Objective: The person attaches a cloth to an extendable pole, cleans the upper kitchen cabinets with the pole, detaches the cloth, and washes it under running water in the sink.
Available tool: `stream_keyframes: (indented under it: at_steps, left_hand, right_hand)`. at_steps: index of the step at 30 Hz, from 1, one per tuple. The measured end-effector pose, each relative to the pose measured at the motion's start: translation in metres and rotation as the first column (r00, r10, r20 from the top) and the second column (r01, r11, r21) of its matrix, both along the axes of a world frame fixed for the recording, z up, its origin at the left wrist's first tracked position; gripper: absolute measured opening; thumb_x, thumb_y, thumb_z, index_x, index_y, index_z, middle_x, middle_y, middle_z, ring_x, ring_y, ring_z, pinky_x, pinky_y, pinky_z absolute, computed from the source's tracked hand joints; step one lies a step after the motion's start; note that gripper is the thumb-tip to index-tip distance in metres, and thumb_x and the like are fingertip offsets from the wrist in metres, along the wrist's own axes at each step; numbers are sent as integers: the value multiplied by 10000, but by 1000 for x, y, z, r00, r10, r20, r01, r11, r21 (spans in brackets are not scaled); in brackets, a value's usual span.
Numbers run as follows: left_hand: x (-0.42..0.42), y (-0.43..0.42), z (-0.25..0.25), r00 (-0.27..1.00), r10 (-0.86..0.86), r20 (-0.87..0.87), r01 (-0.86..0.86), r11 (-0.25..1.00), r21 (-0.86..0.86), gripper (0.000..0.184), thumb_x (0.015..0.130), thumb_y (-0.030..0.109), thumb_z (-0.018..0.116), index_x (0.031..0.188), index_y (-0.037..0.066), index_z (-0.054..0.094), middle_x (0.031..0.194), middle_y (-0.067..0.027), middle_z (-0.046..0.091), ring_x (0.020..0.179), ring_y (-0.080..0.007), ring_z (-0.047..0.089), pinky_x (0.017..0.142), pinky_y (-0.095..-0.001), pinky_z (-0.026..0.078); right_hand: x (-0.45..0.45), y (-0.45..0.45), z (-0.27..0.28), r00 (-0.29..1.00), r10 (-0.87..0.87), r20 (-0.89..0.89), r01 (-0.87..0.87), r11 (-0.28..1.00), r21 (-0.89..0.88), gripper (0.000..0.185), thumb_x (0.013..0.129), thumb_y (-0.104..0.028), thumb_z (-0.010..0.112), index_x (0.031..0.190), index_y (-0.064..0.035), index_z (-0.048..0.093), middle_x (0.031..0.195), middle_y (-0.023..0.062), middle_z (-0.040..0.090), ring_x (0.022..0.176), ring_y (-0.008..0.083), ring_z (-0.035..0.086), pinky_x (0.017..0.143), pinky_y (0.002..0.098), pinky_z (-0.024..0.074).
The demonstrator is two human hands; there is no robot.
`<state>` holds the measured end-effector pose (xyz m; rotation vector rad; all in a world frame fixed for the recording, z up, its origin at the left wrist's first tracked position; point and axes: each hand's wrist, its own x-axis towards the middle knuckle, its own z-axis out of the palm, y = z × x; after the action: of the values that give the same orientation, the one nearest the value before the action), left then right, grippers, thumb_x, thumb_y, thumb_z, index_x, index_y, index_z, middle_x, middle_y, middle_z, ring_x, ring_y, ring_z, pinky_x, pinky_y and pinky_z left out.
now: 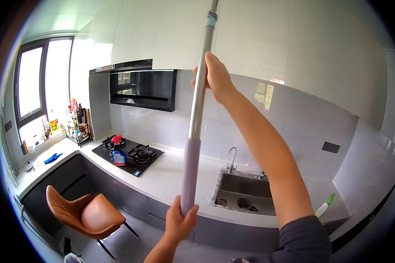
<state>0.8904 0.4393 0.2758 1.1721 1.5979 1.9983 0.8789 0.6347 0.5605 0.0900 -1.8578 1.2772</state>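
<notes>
Your left hand clasps the lilac-handled metal pole low; your right hand wraps it higher, probably for steadiness.

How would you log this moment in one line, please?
left hand: holds pole, low; right hand: holds pole, higher; pole top: out of view; spray bottle: on hob

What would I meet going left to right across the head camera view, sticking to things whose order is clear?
Crumpled blue item, stovetop with a spray bottle on it, silver-and-lavender pole, faucet, green-tipped bottle.
</notes>
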Motion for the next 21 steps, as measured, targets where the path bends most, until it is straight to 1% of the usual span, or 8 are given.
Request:
stream_keyframes:
  at_steps: [2, 4, 5, 7, 8, 15, 18, 21]
  left_hand:
    - [-34, -8, 16, 1000, 8, 19, -8, 1000, 15, 222, 854, 161, 593, 948, -3, 477, 558, -29, 512, 445, -89, 500, 412, -246, 387]
    - [-74, -16, 37, 999, 18, 35, -19, 999, 31, 215, 860, 161, 585, 938, -2, 470, 553, -28, 495, 442, -89, 498, 405, -242, 381]
    - [-95, -21, 50, 999, -2, 33, 0, 998, 57, 216, 863, 166, 582, 934, 1, 463, 554, -27, 484, 436, -90, 493, 399, -244, 378]
    - [-129, -28, 58, 999, -23, 36, 20, 997, 77, 217, 866, 171, 578, 930, 4, 456, 556, -26, 473, 431, -91, 488, 393, -246, 375]
    - [-148, -30, 58, 998, -60, 7, 59, 997, 44, 225, 869, 181, 577, 936, 6, 451, 559, -25, 467, 427, -92, 485, 393, -249, 378]
    - [-212, -72, 47, 990, -143, -5, 142, 985, -97, 289, 865, 220, 587, 991, 11, 433, 586, -45, 497, 434, -109, 502, 402, -269, 396]
    - [-214, -103, 2, 992, -118, -32, 112, 983, -148, 304, 845, 246, 612, 968, 20, 450, 594, -66, 529, 435, -124, 512, 418, -279, 410]
    - [-209, -155, -80, 999, -38, 17, 41, 950, -308, 315, 794, 257, 658, 914, 24, 485, 627, -120, 569, 572, -217, 601, 534, -333, 459]
  right_hand:
    - [-28, -12, 4, 988, -151, 22, 144, 970, 194, 368, 956, -279, 378, 1236, -41, 358, 881, 100, 559, 679, 205, 593, 613, 333, 487]
    - [-56, -17, 7, 875, -473, -106, 405, 594, 695, 508, 929, -127, 389, 1416, -123, 245, 1205, 138, 513, 1030, 257, 557, 816, 354, 484]
    - [-70, -24, 9, 874, -474, -104, 405, 595, 694, 508, 929, -127, 389, 1416, -123, 245, 1205, 138, 513, 1030, 257, 557, 816, 354, 484]
    - [-97, -36, 13, 617, -517, -593, 564, -234, 792, 473, 923, -156, 439, 1381, -214, 337, 1354, 132, 404, 1209, 261, 438, 928, 408, 438]
    - [-117, -42, 22, 559, -561, -610, 547, -304, 780, 454, 910, -124, 448, 1335, -282, 417, 1444, 80, 276, 1318, 216, 292, 990, 407, 384]
    - [-199, -54, 70, 427, -642, -636, 364, -522, 771, 394, 895, -67, 420, 1226, -246, 535, 1403, 15, 380, 1327, 165, 292, 1080, 414, 269]
    - [-206, -52, 56, 443, -566, -695, 360, -598, 716, 259, 864, -87, 456, 1052, -179, 608, 1159, 0, 566, 1252, 162, 389, 1076, 439, 271]
    - [-215, -63, -30, 634, -377, -675, 437, -545, 715, 100, 811, -131, 531, 767, -118, 620, 769, 62, 535, 873, 239, 522, 897, 424, 419]
